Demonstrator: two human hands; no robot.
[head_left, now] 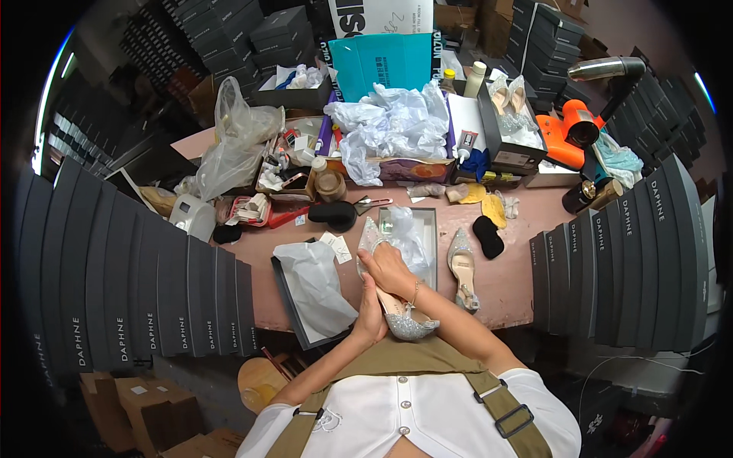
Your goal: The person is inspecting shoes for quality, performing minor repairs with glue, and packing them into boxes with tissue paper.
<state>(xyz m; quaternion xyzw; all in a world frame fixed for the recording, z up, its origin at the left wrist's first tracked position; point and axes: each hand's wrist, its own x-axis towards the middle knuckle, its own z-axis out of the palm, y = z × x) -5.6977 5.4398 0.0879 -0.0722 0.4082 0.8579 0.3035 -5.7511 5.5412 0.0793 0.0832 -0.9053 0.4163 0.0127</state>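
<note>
A silver glittery pointed shoe [410, 324] is in both my hands, its toe pointing away and its heel end near my body. My left hand [369, 316] is closed along the shoe's left side. Across its middle lies my right hand [387, 270], fingers curled over the upper and hiding part of it. The matching shoe [462, 267] stands on the pink table to the right, toe away from me. An open grey shoebox [436, 252] with white tissue [408, 237] lies just beyond my hands. At left, a tilted grey box part [284, 288] holds a white tissue sheet [314, 286].
Tall stacks of dark grey shoeboxes [183, 298] and more shoeboxes [618, 267] flank the table [504, 294]. A purple-edged box of crumpled paper [397, 122], a bottle [329, 183], an orange tool [569, 133] and black pads [487, 237] lie farther back.
</note>
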